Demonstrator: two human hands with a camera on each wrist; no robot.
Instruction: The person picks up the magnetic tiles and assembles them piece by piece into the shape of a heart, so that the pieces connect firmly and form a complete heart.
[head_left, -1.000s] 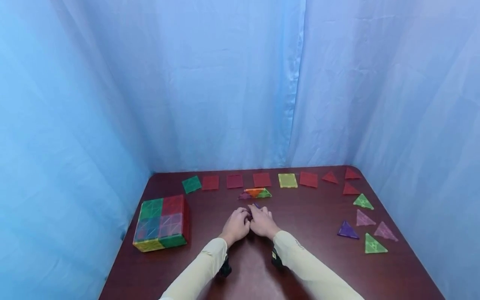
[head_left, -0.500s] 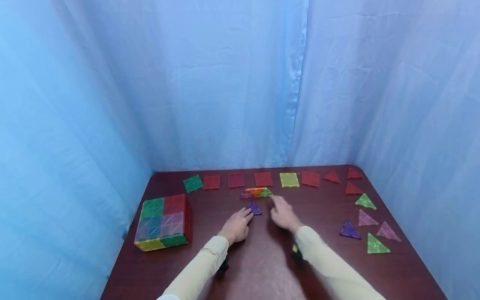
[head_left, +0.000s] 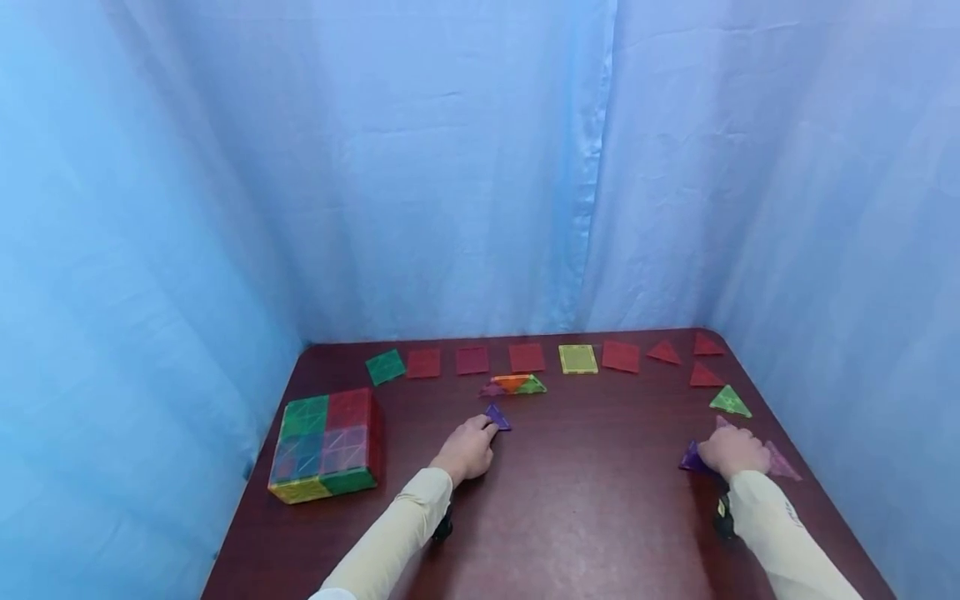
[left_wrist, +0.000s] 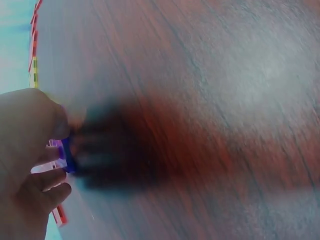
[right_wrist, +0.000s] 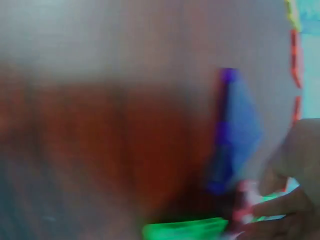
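My left hand (head_left: 465,450) pinches a small purple triangle tile (head_left: 498,417) near the table's middle. In the left wrist view, the thumb and fingers meet at that tile's purple edge (left_wrist: 68,156). On the right side, my right hand (head_left: 735,452) is over the loose triangles, its fingers at a pink triangle tile (right_wrist: 245,202); blur hides any firm contact. Beside it lies another purple triangle (head_left: 693,457), and a second pink triangle (head_left: 783,463) shows past the hand. A green tile (right_wrist: 185,230) appears in the right wrist view, but the hand and sleeve cover it from above.
Joined orange, green and purple triangles (head_left: 513,385) lie beyond my left hand. Square tiles, including a yellow one (head_left: 577,359), line the back edge. Red triangles (head_left: 705,376) and a green triangle (head_left: 731,401) lie at right. A multicoloured tile block (head_left: 326,446) stands left.
My right hand has left the purple triangle at the middle and moved far right to the loose triangles. The left hand stays with the purple triangle, which has shifted slightly left.
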